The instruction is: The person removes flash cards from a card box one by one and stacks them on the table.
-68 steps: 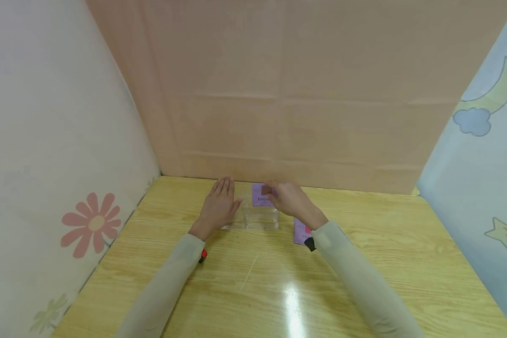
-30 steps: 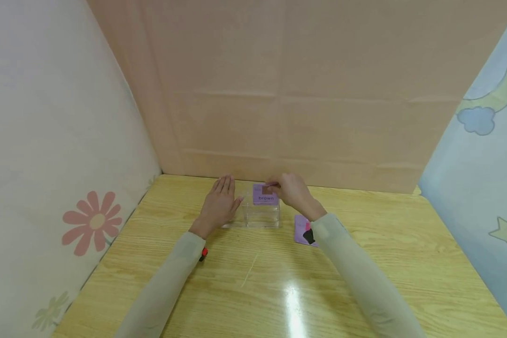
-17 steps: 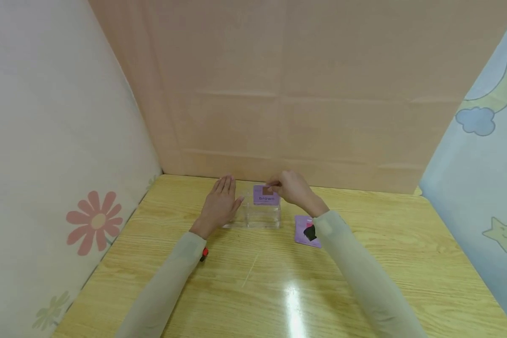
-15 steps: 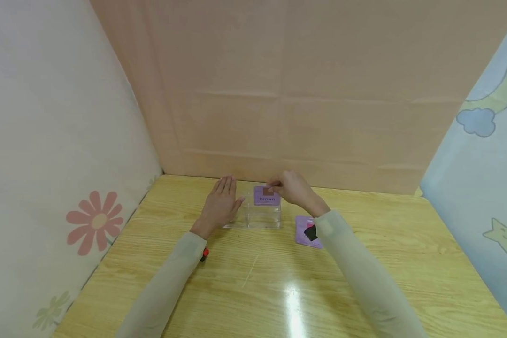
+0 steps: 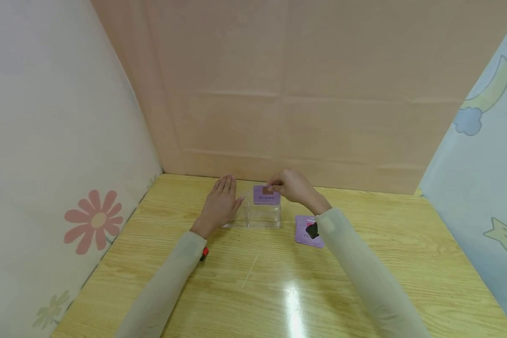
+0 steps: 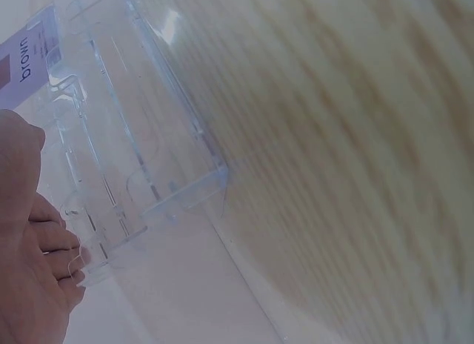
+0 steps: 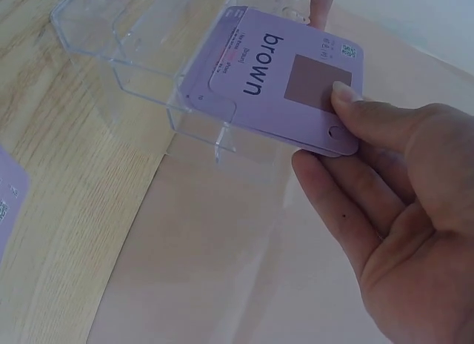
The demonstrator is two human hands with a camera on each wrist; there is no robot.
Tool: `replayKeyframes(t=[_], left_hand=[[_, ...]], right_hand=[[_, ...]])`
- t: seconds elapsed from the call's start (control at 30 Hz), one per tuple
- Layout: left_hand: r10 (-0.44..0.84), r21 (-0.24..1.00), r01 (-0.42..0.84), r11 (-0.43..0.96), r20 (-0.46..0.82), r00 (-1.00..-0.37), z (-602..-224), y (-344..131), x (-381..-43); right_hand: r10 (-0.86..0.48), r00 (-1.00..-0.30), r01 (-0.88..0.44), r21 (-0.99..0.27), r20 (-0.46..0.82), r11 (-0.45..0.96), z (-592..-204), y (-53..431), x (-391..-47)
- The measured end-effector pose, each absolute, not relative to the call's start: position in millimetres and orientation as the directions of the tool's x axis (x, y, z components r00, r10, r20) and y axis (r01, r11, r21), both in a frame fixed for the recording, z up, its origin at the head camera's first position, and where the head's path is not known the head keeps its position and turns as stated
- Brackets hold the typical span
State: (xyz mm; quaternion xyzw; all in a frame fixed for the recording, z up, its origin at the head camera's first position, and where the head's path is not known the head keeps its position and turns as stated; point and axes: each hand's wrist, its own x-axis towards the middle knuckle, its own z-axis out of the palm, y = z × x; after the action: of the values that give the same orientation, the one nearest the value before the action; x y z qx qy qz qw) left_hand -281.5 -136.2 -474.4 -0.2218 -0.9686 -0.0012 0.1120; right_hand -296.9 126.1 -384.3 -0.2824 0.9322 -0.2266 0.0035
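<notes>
A small stack of purple flash cards, the top one reading "brown" [image 5: 266,197] above a clear stepped plastic holder [image 5: 264,218], leans at the holder's rear right section. My right hand [image 5: 295,187] pinches the stack's upper corner; in the right wrist view the thumb lies on the top card [image 7: 259,77] and fingers are behind. The cards' lower end sits within the clear plastic. My left hand [image 5: 219,205] lies over the holder's left side with fingers straight. In the left wrist view the fingers touch the holder's [image 6: 148,121] back edge.
More purple cards [image 5: 302,231] lie on the wooden table [image 5: 245,291], right of the holder and partly under my right wrist. A brown paper sheet [image 5: 279,117] rises close behind the holder. Patterned walls [image 5: 59,117] flank both sides.
My right hand has shifted slightly right and its fingers now uncover the word "brown". More of the cards on the table shows. The left hand has stayed in place.
</notes>
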Motion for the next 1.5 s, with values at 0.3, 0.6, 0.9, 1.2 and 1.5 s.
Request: replayKeyframes(t=[0.3,0.6,0.9,1.2,1.5], left_hand=[[0.429,-0.068,0.425,0.902,0.228,-0.874,-473.8,-134.9,-282.9],[0.427,-0.052,0.428,0.903,0.229,-0.875,-472.6,-132.9,-281.9],[0.441,-0.074,0.437,0.896,0.247,-0.863,-473.3,-131.3,-282.5],[0.437,-0.068,0.435,0.898,0.245,-0.865,-473.8,-131.5,-283.1],[0.432,-0.050,0.433,0.900,0.239,-0.870,-472.0,-128.8,-281.5]], right_hand=[[-0.551,-0.824,-0.548,-0.437,0.135,0.713,-383.5,127.3,-295.9],[-0.557,-0.811,-0.568,-0.462,0.177,0.681,-385.4,129.8,-298.3],[-0.527,-0.824,-0.555,-0.489,0.210,0.673,-378.0,135.1,-299.5],[-0.479,-0.846,-0.522,-0.549,0.235,0.652,-371.4,142.6,-296.3],[-0.447,-0.858,-0.499,-0.617,0.253,0.609,-370.8,155.3,-291.9]])
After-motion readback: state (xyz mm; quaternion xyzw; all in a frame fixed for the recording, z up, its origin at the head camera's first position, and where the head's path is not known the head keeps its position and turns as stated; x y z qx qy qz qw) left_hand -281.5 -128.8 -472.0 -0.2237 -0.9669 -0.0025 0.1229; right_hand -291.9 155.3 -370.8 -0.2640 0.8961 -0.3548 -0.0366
